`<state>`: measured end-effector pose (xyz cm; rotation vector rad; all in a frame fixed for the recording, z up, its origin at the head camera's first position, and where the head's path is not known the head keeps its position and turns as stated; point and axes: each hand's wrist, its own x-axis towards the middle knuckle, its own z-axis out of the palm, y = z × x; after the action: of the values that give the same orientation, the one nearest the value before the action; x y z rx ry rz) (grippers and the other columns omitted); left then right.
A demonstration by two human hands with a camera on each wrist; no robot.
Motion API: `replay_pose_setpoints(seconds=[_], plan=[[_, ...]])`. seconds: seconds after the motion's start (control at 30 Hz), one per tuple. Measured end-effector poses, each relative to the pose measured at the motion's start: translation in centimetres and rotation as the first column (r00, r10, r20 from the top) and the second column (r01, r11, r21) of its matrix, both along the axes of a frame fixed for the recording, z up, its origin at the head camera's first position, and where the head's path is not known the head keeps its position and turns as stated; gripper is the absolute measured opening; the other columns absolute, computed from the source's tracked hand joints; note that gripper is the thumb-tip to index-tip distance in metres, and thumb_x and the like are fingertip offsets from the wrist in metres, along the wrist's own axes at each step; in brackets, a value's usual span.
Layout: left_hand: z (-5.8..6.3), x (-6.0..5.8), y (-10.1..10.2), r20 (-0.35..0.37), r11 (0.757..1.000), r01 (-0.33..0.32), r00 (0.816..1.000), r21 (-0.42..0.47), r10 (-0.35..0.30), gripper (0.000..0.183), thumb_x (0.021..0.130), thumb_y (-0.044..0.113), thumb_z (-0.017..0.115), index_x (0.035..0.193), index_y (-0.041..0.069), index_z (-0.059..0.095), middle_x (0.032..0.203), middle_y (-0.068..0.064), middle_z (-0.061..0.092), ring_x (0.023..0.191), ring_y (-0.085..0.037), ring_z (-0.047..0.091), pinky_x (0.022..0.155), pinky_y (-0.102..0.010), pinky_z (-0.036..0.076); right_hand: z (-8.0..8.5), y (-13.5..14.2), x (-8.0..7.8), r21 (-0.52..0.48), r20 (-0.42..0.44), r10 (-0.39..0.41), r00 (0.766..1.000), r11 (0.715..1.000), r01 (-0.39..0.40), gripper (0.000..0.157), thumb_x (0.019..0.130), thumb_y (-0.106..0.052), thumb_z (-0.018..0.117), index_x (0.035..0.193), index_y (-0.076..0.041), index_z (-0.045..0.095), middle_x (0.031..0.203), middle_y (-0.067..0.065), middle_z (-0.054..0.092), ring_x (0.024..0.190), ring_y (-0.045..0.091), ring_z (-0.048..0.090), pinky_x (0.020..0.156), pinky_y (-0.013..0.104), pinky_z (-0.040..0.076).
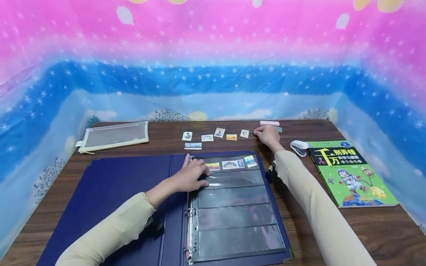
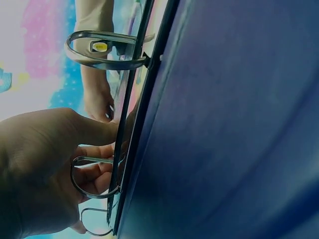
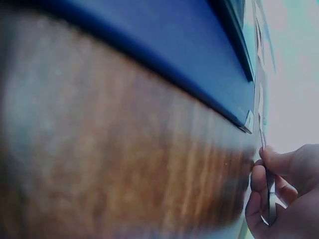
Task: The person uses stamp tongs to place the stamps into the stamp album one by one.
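Observation:
My right hand (image 1: 267,136) pinches a pair of metal tweezers (image 3: 271,199), whose thin tips reach left to the edge of a small loose stamp (image 1: 244,133). My left hand (image 1: 190,175) rests on the upper left of a clear pocket page (image 1: 233,216), beside the binder rings (image 2: 94,63), with its fingers loosely bent. That page lies in an opened dark blue binder (image 1: 129,184). Its top pocket has a red and yellow stamp (image 1: 213,166), a wide pale stamp (image 1: 233,164) and a tilted blue stamp (image 1: 250,161). The lower pockets show no stamps.
Behind the binder lie several more loose stamps, including an orange one (image 1: 231,137) and a long bluish one (image 1: 193,146). A mesh zip pouch (image 1: 114,136) is at back left. At right are a white stapler (image 1: 299,147), a green book (image 1: 352,173) and a pink block (image 1: 269,123).

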<state>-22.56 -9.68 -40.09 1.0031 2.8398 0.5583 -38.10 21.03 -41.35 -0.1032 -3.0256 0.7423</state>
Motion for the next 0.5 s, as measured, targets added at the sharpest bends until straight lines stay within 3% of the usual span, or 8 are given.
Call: replay_pose_setpoints(seconds=[0.33, 0.5], plan=[[0.1, 0.0, 0.0, -0.001, 1.000, 0.012, 1.000, -0.024, -0.012, 0.024, 0.085, 0.023, 0.067, 0.103, 0.009, 0.058, 0.091, -0.002, 0.053, 0.089, -0.018, 0.046, 0.109, -0.068, 0.006, 0.7, -0.5, -0.1, -0.125, -0.040, -0.112, 0.993, 0.986, 0.106, 0.027, 0.094, -0.033, 0.053, 0.109, -0.019, 0.070, 0.125, 0.005, 0.063, 0.108, 0.028, 0.060, 0.082, 0.044, 0.046], [0.0, 0.0, -0.1, 0.028, 1.000, 0.007, 1.000, 0.010, -0.007, 0.026, 0.085, 0.022, 0.067, 0.105, 0.008, 0.060, 0.094, -0.003, 0.055, 0.091, -0.019, 0.047, 0.109, -0.067, 0.003, 1.9, -1.6, 0.8, -0.189, -0.086, -0.095, 0.992, 0.979, 0.077, 0.027, 0.093, -0.033, 0.055, 0.109, -0.018, 0.071, 0.126, 0.006, 0.062, 0.113, 0.027, 0.058, 0.084, 0.043, 0.047]])
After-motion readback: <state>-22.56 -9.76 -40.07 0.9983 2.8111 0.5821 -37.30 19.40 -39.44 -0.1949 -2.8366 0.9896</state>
